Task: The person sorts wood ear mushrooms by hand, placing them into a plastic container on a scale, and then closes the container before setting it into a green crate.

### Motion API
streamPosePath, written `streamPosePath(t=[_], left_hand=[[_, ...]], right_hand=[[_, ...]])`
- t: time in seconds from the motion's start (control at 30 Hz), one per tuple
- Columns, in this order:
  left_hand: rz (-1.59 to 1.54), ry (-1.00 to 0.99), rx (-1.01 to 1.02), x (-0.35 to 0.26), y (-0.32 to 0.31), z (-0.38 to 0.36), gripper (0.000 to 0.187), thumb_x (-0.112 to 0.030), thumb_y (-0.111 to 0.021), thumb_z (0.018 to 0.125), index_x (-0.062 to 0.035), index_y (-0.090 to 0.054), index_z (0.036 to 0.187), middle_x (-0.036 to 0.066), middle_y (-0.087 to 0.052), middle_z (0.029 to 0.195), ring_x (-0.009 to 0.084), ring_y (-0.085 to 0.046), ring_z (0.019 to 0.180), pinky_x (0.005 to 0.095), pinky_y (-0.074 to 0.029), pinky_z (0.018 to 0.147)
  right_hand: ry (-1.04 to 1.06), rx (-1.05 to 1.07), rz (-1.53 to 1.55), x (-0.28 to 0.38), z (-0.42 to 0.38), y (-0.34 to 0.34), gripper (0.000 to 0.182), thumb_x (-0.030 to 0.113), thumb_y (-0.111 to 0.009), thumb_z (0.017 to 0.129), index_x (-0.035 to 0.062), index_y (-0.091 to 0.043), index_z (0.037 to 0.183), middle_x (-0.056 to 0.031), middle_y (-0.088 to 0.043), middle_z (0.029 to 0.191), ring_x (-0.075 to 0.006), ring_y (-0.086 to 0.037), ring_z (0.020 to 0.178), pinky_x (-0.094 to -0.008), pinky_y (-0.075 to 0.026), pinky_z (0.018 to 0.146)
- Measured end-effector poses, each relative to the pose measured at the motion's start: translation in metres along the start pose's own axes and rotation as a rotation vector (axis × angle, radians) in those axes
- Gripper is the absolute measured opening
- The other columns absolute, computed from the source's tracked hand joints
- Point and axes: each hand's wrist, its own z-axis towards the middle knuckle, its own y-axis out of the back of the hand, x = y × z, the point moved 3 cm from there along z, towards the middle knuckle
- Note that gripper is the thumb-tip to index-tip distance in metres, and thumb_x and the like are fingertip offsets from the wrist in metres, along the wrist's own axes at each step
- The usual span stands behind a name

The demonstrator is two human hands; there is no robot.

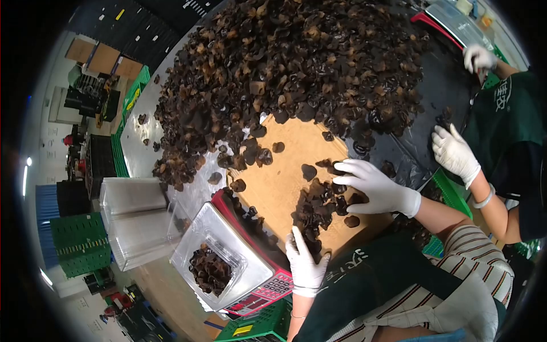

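Dark-green apron (387, 271) nearest; gloved hands (379, 189) spread, flanking ruffled, glossy, brown-black fungus pieces (317, 210).

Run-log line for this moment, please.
left hand: open, at small heap; right hand: open, at heap; heap: on cardboard; scale: bears dark pieces

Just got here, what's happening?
The person's gloved left hand and right hand flank a small heap of dark, fungus-like pieces on a cardboard sheet. A far bigger pile lies beyond. Beside the left hand, a scale bears a clear tray with more pieces inside. At the view's right, a co-worker's gloved hands are apart from the heap.
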Motion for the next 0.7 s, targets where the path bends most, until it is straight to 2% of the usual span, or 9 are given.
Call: streamPosePath(t=[0.07,0.17,0.27,0.37,0.5,0.53,0.63,0.67,0.7], left_hand=[[0.023,0.024,0.001,0.006,-0.006,0.001,0.102,-0.01,-0.077,0.069,-0.0025,-0.018,0.152,0.029,-0.04,0.133,0.0451,-0.044,0.119,0.0472,-0.038,0.103],[-0.047,0.07,-0.043,0.011,-0.004,0.013,0.095,-0.002,-0.071,0.072,-0.005,-0.021,0.152,0.026,-0.048,0.12,0.0431,-0.053,0.107,0.0424,-0.046,0.093],[-0.148,0.116,-0.04,0.014,-0.002,0.015,0.097,-0.004,-0.073,0.072,-0.0047,-0.02,0.152,0.026,-0.047,0.121,0.0433,-0.053,0.108,0.0426,-0.045,0.095],[-0.154,0.105,-0.065,0.01,0.001,0.017,0.1,-0.007,-0.077,0.07,-0.005,-0.02,0.152,0.027,-0.045,0.125,0.0441,-0.05,0.114,0.0432,-0.044,0.098],[-0.121,0.042,-0.081,0.013,-0.001,0.017,0.108,-0.007,-0.082,0.066,-0.004,-0.018,0.152,0.026,-0.041,0.13,0.0416,-0.048,0.118,0.0422,-0.041,0.102],[-0.116,0.05,-0.073,0.013,-0.001,0.017,0.11,-0.007,-0.083,0.064,-0.0036,-0.017,0.152,0.025,-0.04,0.13,0.0401,-0.048,0.117,0.0415,-0.041,0.103],[-0.098,0.059,-0.046,0.015,-0.001,0.016,0.11,-0.011,-0.084,0.065,-0.0032,-0.017,0.152,0.026,-0.04,0.132,0.041,-0.047,0.119,0.0422,-0.041,0.102],[-0.069,0.051,-0.045,0.014,-0.001,0.017,0.111,-0.014,-0.085,0.064,-0.003,-0.018,0.152,0.027,-0.039,0.133,0.042,-0.045,0.12,0.0433,-0.04,0.103],[-0.045,0.044,-0.044,0.013,-0.002,0.018,0.112,-0.018,-0.085,0.064,-0.0028,-0.018,0.152,0.028,-0.038,0.135,0.0431,-0.044,0.121,0.0443,-0.039,0.104]], right_hand=[[-0.022,-0.008,-0.018,0.001,-0.006,0.003,0.066,0.024,-0.079,0.071,0.0107,-0.053,0.13,-0.0147,-0.042,0.142,-0.0358,-0.037,0.133,-0.0464,-0.032,0.109],[0.007,-0.059,-0.033,0.003,-0.01,-0.001,0.059,0.022,-0.077,0.073,0.0108,-0.055,0.127,-0.0135,-0.049,0.135,-0.0328,-0.043,0.127,-0.0445,-0.035,0.104],[0.035,-0.073,-0.063,-0.005,-0.01,-0.015,0.051,0.02,-0.073,0.076,0.0096,-0.058,0.123,-0.0109,-0.057,0.123,-0.0287,-0.05,0.117,-0.0429,-0.039,0.098],[0.044,-0.207,-0.102,0.007,0.008,-0.02,0.045,0.021,-0.07,0.079,0.0067,-0.059,0.12,-0.0084,-0.061,0.112,-0.0258,-0.052,0.109,-0.0423,-0.039,0.095],[-0.013,-0.13,-0.407,0.016,0.028,-0.04,0.045,0.021,-0.069,0.076,0.0038,-0.061,0.116,-0.0084,-0.06,0.104,-0.0237,-0.052,0.098,-0.0392,-0.038,0.091],[0.018,-0.18,-0.469,0.015,0.031,-0.042,0.035,0.019,-0.07,0.072,0.0067,-0.067,0.104,-0.006,-0.062,0.093,-0.0234,-0.054,0.091,-0.0393,-0.039,0.089],[0.082,-0.173,-0.26,0.004,0.037,-0.04,0.017,0.016,-0.068,0.073,0.0099,-0.068,0.089,-0.0031,-0.062,0.085,-0.0223,-0.055,0.087,-0.0388,-0.039,0.089],[0.094,-0.23,-0.202,0.002,0.04,-0.037,0.005,0.013,-0.067,0.075,0.0113,-0.065,0.079,-0.0008,-0.062,0.079,-0.0224,-0.056,0.086,-0.0401,-0.04,0.089],[0.057,-0.228,-0.144,-0.001,0.04,-0.034,0.005,0.012,-0.067,0.076,0.0109,-0.065,0.08,-0.0009,-0.063,0.081,-0.0229,-0.057,0.087,-0.0408,-0.04,0.089]])
